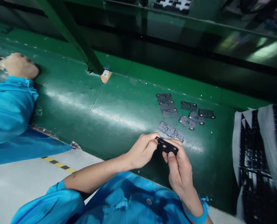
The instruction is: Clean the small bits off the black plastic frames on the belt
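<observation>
A flat black rectangular plastic part [167, 146] with small yellow-gold spots near its ends is held above the near side of the green bench [119, 99]. My left hand [144, 149] pinches its left end between thumb and fingers. Around the right end my right hand [180, 166] is closed, thumb on the near edge and fingers behind. Just beyond my hands, two similar dark plates [167, 128] lie end to end on the bench. Farther back sit a column of three plates [166, 105] and a looser group of several more [187, 122].
At the far left a co-worker's hand [21, 65] in a blue sleeve rests on the bench beside small pale bits. A green post [75, 37] slants down to the bench. On the right stands a stack of black trays [264, 161] with whitish sheets. A dark shelf edge runs behind.
</observation>
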`<state>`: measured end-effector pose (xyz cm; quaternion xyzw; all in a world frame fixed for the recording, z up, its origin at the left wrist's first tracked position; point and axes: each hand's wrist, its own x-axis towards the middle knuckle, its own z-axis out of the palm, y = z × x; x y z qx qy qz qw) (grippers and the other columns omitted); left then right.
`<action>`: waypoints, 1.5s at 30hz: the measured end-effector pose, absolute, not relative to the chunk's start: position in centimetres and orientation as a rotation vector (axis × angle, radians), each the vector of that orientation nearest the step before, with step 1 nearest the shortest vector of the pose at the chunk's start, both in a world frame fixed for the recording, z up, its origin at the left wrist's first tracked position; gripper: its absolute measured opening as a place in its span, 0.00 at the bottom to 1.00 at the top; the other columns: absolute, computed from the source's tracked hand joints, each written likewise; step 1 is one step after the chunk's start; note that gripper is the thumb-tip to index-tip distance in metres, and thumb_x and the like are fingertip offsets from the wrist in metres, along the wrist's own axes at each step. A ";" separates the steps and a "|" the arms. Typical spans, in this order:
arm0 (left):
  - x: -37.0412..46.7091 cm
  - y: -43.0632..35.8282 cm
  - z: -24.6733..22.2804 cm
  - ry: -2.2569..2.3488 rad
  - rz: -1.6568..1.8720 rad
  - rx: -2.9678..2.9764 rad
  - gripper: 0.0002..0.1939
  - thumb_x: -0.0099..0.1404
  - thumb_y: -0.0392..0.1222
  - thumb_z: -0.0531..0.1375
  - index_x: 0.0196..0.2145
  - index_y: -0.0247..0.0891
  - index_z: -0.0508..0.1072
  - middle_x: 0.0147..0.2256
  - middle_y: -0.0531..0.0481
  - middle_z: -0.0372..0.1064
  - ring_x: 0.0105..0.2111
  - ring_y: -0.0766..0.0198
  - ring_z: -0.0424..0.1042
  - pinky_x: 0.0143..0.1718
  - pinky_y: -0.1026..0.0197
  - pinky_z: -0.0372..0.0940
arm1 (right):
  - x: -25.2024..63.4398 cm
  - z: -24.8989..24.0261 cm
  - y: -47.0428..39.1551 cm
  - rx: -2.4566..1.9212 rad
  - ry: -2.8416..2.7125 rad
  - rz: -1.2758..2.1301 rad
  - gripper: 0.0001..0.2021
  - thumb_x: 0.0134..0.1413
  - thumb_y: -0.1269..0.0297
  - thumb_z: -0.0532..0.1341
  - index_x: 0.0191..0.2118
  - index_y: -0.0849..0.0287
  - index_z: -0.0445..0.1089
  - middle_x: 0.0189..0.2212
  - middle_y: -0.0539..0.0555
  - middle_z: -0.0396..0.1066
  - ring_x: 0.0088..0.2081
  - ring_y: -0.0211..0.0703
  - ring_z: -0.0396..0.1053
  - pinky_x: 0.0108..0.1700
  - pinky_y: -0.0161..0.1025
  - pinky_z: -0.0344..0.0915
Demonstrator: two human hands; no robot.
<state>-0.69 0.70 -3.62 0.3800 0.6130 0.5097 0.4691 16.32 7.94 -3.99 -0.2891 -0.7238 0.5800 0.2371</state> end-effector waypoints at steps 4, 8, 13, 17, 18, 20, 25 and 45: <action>-0.2 1.4 -3.4 1.495 1.183 0.972 0.12 0.70 0.36 0.48 0.28 0.41 0.57 0.23 0.59 0.53 0.24 0.68 0.54 0.29 0.62 0.51 | 17.1 -4.2 8.2 -0.791 -1.977 1.526 0.17 0.78 0.67 0.51 0.63 0.50 0.70 0.50 0.58 0.69 0.36 0.42 0.68 0.38 0.40 0.71; 0.4 2.1 -3.2 1.470 1.042 1.088 0.06 0.69 0.34 0.51 0.32 0.40 0.62 0.26 0.58 0.58 0.25 0.68 0.58 0.30 0.63 0.54 | 18.5 -4.3 8.9 -0.861 -1.900 1.443 0.16 0.78 0.68 0.51 0.59 0.52 0.72 0.44 0.54 0.70 0.33 0.39 0.67 0.37 0.38 0.69; 1.4 2.9 -3.5 1.550 0.860 1.236 0.06 0.69 0.31 0.56 0.40 0.38 0.71 0.24 0.61 0.61 0.22 0.69 0.58 0.28 0.64 0.55 | 20.8 -4.6 10.0 -1.039 -1.740 1.406 0.15 0.74 0.71 0.51 0.55 0.55 0.74 0.32 0.48 0.66 0.29 0.37 0.64 0.34 0.37 0.63; 1.4 3.3 -3.7 1.588 0.843 1.515 0.10 0.75 0.33 0.56 0.46 0.36 0.77 0.35 0.51 0.74 0.29 0.66 0.70 0.34 0.62 0.64 | 21.5 -4.8 10.3 -1.089 -1.669 1.485 0.14 0.73 0.71 0.52 0.52 0.56 0.74 0.28 0.47 0.66 0.29 0.38 0.64 0.33 0.38 0.60; 1.3 3.3 -3.7 1.582 0.844 1.577 0.11 0.76 0.33 0.55 0.47 0.35 0.78 0.39 0.48 0.76 0.33 0.64 0.73 0.37 0.61 0.67 | 21.5 -4.8 10.4 -1.090 -1.661 1.497 0.14 0.73 0.70 0.52 0.52 0.57 0.74 0.28 0.47 0.66 0.29 0.38 0.64 0.33 0.38 0.59; 1.0 3.3 -3.5 1.560 0.830 1.686 0.13 0.79 0.35 0.54 0.50 0.35 0.79 0.44 0.43 0.77 0.41 0.59 0.77 0.44 0.58 0.71 | 21.4 -4.8 10.4 -1.097 -1.655 1.511 0.14 0.72 0.70 0.52 0.51 0.57 0.74 0.28 0.47 0.66 0.29 0.38 0.64 0.33 0.38 0.59; 0.2 2.9 -2.8 1.633 0.666 1.828 0.14 0.78 0.42 0.61 0.56 0.36 0.78 0.52 0.39 0.78 0.52 0.48 0.76 0.55 0.44 0.71 | 20.9 -4.6 10.4 -1.095 -1.656 1.558 0.15 0.71 0.72 0.52 0.51 0.57 0.74 0.28 0.46 0.66 0.29 0.38 0.64 0.34 0.38 0.60; -1.5 0.0 -3.1 1.482 1.238 0.947 0.16 0.78 0.44 0.61 0.33 0.34 0.78 0.30 0.49 0.79 0.30 0.66 0.76 0.34 0.65 0.68 | 19.5 -4.7 9.7 -0.801 -2.352 1.051 0.21 0.72 0.77 0.53 0.60 0.51 0.74 0.60 0.58 0.78 0.64 0.52 0.74 0.67 0.57 0.68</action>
